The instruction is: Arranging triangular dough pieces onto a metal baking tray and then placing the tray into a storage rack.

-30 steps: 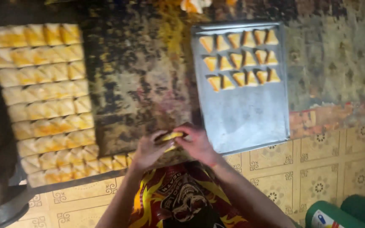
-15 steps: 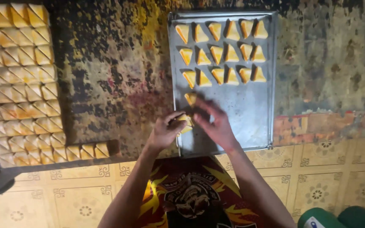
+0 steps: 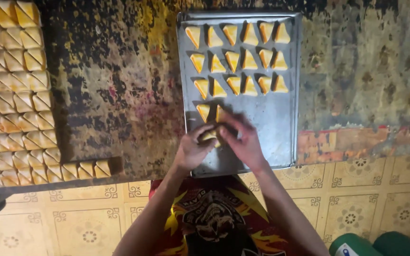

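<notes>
While both hands meet over the metal baking tray (image 3: 281, 123), the left hand (image 3: 191, 150) and right hand (image 3: 244, 140) pinch one small yellow dough piece (image 3: 209, 136) between their fingertips, just above the tray's lower half. Head view only: three rows of folded triangular pastries (image 3: 237, 59) fill the tray's top; a fourth row starts with one triangle (image 3: 203, 112) just beside the hands. Far left, a big slab of stacked folded pastries (image 3: 13, 95) lies on the stained dark worktop (image 3: 119, 95). Patterned yellow floor tiles (image 3: 357, 204) below, green container (image 3: 352, 245) at bottom right.
</notes>
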